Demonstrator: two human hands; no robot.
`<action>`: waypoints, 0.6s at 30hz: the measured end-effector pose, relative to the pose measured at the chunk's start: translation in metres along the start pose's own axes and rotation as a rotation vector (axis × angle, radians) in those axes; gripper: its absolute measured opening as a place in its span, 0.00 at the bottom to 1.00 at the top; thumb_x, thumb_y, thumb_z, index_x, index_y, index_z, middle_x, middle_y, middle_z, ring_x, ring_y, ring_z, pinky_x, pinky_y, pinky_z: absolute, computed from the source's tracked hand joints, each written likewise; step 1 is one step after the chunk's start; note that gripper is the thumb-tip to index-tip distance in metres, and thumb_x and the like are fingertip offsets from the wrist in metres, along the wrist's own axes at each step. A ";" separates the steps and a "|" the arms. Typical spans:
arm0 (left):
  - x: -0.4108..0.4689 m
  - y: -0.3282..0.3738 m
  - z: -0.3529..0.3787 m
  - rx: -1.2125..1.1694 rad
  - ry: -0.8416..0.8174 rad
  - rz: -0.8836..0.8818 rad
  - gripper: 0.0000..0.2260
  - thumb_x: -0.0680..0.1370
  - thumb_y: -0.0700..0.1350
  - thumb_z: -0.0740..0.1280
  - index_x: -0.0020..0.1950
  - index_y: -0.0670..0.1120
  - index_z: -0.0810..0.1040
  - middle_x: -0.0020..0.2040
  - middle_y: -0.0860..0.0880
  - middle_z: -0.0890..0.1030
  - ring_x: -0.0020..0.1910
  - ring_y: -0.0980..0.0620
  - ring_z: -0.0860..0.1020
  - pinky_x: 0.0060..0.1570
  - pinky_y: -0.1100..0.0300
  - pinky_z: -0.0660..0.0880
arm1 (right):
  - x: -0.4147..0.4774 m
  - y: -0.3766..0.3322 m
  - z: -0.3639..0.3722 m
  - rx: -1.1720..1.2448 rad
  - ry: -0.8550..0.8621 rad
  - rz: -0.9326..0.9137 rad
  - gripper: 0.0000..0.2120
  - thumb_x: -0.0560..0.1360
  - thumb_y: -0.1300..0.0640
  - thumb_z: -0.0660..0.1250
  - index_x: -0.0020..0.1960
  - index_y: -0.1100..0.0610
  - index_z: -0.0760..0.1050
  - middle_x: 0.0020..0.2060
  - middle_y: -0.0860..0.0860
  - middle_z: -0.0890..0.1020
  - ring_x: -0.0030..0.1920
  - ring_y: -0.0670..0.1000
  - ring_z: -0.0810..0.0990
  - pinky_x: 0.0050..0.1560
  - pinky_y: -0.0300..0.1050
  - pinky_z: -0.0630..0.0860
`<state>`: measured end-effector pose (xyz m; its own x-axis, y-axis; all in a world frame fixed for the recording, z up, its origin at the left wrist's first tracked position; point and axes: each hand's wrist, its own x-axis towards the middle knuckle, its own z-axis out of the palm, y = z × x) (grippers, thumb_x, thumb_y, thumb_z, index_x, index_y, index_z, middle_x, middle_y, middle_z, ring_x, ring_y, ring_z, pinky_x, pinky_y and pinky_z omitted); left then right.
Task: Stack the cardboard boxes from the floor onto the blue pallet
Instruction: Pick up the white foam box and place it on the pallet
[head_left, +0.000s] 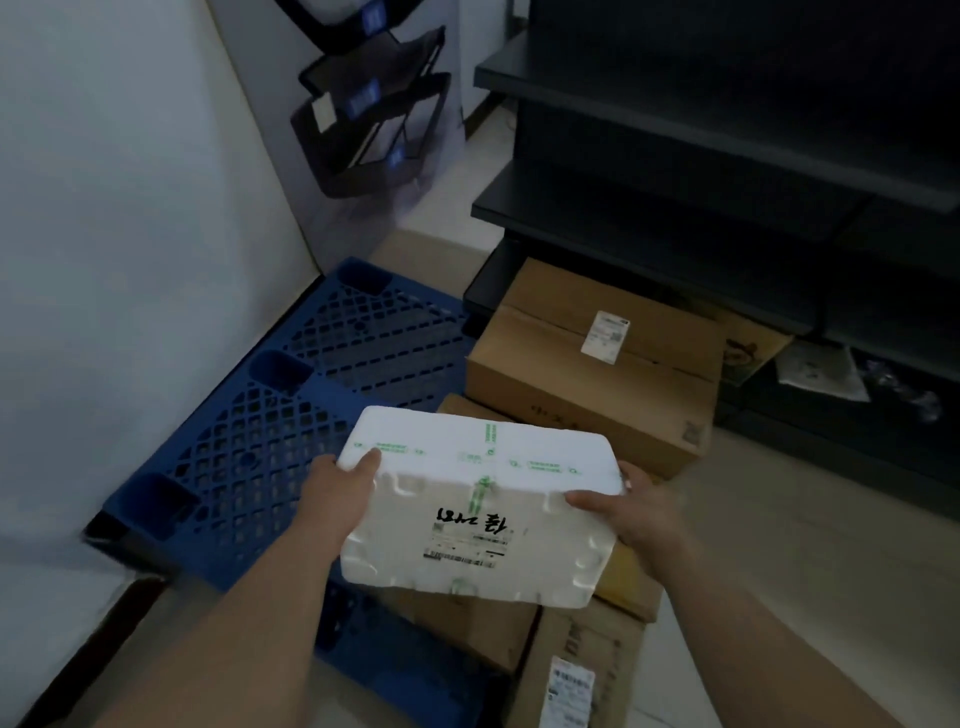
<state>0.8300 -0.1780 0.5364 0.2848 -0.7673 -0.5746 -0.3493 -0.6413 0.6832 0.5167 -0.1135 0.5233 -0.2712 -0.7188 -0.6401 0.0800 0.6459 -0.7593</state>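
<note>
Dim storeroom floor carries a blue pallet (291, 395) beside stacked cardboard boxes (597, 374). Above the pallet's near edge, the left hand (340, 493) and right hand (636, 512) clasp a white foam box (483, 499) by its ends. Green tape, a barcode label and unreadable black handwriting mark it.

A foam box (480, 499) is held between 2 hands, left hand (340, 493) and right hand (641, 512) at its ends, above cardboard boxes (592, 374) on the floor. The pallet (291, 415) lies left of them, shelving (727, 156) behind.
</note>
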 end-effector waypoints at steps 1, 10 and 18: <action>0.014 0.002 0.004 0.012 -0.021 0.004 0.22 0.76 0.58 0.64 0.61 0.42 0.72 0.52 0.44 0.79 0.43 0.46 0.79 0.36 0.55 0.74 | 0.009 0.003 0.004 0.021 0.040 0.007 0.35 0.63 0.61 0.80 0.64 0.55 0.66 0.50 0.49 0.78 0.47 0.52 0.80 0.39 0.45 0.78; 0.136 0.009 0.048 0.118 -0.214 0.110 0.18 0.75 0.55 0.66 0.59 0.44 0.75 0.51 0.43 0.81 0.45 0.46 0.80 0.40 0.55 0.76 | 0.091 0.038 0.039 0.087 0.362 0.099 0.39 0.54 0.44 0.83 0.59 0.60 0.75 0.46 0.54 0.85 0.43 0.55 0.85 0.43 0.51 0.83; 0.218 -0.009 0.115 0.289 -0.255 0.240 0.16 0.75 0.42 0.64 0.62 0.46 0.72 0.57 0.42 0.76 0.51 0.43 0.77 0.48 0.50 0.78 | 0.166 0.080 0.044 0.089 0.468 0.074 0.42 0.56 0.39 0.79 0.63 0.57 0.70 0.51 0.54 0.82 0.48 0.56 0.83 0.49 0.56 0.82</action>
<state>0.7924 -0.3394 0.3531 -0.0509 -0.8449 -0.5324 -0.6238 -0.3894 0.6776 0.5199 -0.1928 0.3513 -0.6628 -0.4659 -0.5862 0.1911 0.6516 -0.7341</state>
